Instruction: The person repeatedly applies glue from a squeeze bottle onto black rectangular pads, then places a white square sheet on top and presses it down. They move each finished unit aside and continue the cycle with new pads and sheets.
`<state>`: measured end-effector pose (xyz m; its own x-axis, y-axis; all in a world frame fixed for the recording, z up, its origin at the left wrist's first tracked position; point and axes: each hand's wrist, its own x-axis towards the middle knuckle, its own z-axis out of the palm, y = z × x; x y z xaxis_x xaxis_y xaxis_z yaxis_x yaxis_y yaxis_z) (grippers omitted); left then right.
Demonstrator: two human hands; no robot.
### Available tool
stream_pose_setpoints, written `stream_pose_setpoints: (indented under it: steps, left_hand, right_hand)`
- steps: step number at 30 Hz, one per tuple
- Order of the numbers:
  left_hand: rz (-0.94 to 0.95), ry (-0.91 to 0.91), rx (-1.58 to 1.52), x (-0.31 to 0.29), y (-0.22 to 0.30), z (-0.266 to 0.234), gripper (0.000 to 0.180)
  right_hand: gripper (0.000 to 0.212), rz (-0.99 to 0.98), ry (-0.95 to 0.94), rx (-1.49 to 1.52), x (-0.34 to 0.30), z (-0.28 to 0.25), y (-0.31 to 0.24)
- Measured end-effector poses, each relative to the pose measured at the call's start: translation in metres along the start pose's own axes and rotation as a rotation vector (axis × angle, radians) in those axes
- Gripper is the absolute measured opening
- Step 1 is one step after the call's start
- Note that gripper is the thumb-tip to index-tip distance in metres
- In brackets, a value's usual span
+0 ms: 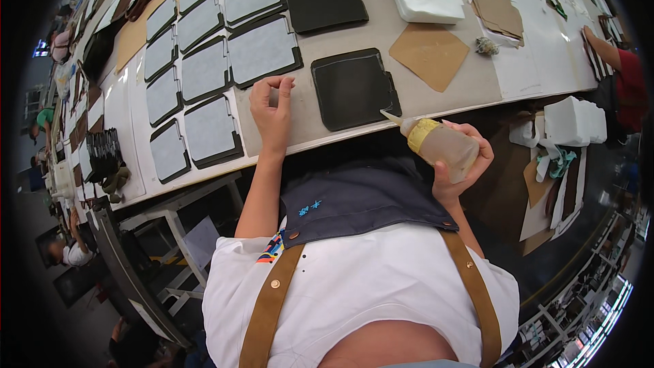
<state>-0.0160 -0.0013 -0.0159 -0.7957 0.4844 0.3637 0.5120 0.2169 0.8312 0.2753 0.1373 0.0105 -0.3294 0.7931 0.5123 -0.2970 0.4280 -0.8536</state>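
A cloudy bottle with a yellow band tilts, its pale nozzle near the near-right corner of a flat black panel.

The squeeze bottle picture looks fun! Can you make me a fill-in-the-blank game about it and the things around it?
1. The squeeze bottle is in the person's ____ hand.
2. The band around the bottle is coloured ____.
3. The panel nearest the nozzle is coloured ____.
4. In the picture, the tan sheet lies on that panel's ____ side.

Missing words: right; yellow; black; right.
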Motion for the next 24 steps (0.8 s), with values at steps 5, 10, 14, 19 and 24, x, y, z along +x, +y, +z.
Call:
stream_pose_setpoints:
  steps: [5,10,14,19,24]
  left_hand:
    - [-0.004,0.0,-0.009,0.0,-0.002,0.0,0.016]
    - [-0.027,0.039,-0.08,0.0,0.003,0.003,0.014]
    - [-0.036,0.044,-0.065,0.0,0.005,0.003,0.013]
    - [-0.02,0.042,-0.059,-0.001,0.003,0.004,0.013]
    - [-0.03,0.019,-0.052,0.001,0.007,0.003,0.013]
  right_hand:
    - [0.081,-0.021,-0.06,0.027,-0.007,0.013,0.006]
    - [0.082,-0.046,-0.125,0.049,-0.012,0.027,0.01]
    - [0.082,-0.072,-0.197,0.083,-0.012,0.041,0.013]
    - [0.084,-0.046,-0.259,0.187,-0.011,0.06,0.017]
    - [0.08,0.306,0.095,0.311,0.016,0.063,0.001]
